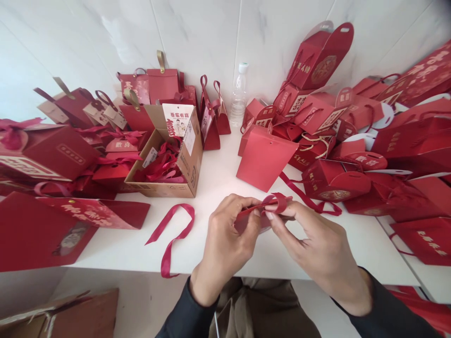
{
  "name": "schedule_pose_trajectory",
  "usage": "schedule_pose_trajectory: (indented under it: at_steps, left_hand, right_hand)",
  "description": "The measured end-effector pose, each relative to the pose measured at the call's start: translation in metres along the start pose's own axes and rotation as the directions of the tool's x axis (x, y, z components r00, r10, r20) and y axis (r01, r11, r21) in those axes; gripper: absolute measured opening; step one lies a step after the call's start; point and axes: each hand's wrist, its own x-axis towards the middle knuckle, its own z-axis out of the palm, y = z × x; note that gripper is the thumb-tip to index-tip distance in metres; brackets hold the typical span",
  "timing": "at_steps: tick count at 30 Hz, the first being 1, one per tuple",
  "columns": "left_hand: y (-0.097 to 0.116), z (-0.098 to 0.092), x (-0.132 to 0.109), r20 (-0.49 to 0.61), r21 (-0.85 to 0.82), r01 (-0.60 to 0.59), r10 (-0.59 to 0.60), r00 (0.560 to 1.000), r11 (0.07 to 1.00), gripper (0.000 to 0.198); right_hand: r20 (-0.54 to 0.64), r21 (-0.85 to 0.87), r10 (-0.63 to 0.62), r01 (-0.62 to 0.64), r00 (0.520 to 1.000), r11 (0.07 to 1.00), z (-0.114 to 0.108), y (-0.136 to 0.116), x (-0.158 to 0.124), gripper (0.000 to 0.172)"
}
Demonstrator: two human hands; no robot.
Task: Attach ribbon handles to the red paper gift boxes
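Both hands meet at lower centre of the frame, above the near edge of the white surface [218, 178]. Left hand [227, 239]: fingers curled, thumb and forefinger pinched on a red ribbon [278, 203]. Right hand [319, 251]: thumb and forefinger pinched on the same ribbon from the right side, the other fingers loosely bent. The ribbon forms a small flat loop between the two sets of fingertips, raised off the surface. A small red piece [244, 221] sits under the left fingers, mostly hidden, so I cannot tell what it is. A second ribbon strand [312, 203] lies on the surface just right of the hands, running toward the bags; I cannot tell whether it joins the held one. A loose ribbon [172, 230] lies curled on the surface at lower left of the hands, with one end hanging over the near edge. An open carton [188, 164] stands left of centre with red ribbons inside and a printed card on its flap. A flat bag [264, 157] stands tilted just above the hands. A clear bottle [239, 94] stands upright at upper centre against the wall [197, 37]. Red bags [331, 117] are piled in a heap across the right half of the frame. Red boxes [56, 152] with ribbon handles are crowded at the left. Dark sleeves cover both wrists.
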Motion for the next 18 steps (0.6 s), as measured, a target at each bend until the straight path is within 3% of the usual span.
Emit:
schedule_pose_trajectory:
  at_steps: [18]
  left_hand:
    - [0.0021, -0.0002, -0.0008, 0.003, -0.008, 0.018, -0.018, 1.0, 1.0, 0.012]
  right_hand:
    - [0.027, 0.072, 0.016, -0.018, 1.0, 0.997, 0.0011, 0.0036, -0.0007, 0.006]
